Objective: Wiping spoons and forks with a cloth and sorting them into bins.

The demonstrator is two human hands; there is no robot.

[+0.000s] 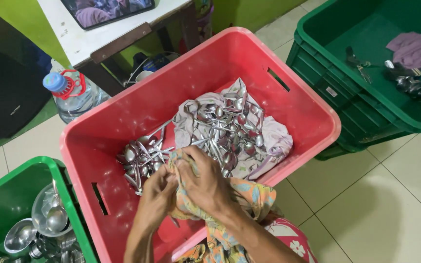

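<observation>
Both my hands are over a red plastic crate [137, 104]. My left hand [158, 192] and my right hand [205, 181] are closed together on a patterned orange cloth [249, 195], which wraps something I cannot see. In the crate, a pile of metal spoons [141, 160] lies on the bare bottom just left of my hands. Several more spoons [227, 124] rest on a pale lilac cloth [274, 139] beyond my right hand.
A green crate [366, 102] at the right holds a purple cloth [415, 48] and a few utensils [405, 78]. Another green crate [59, 190] at lower left holds metal bowls and ladles [45, 219]. A water jug [71, 92] and a table leg stand behind.
</observation>
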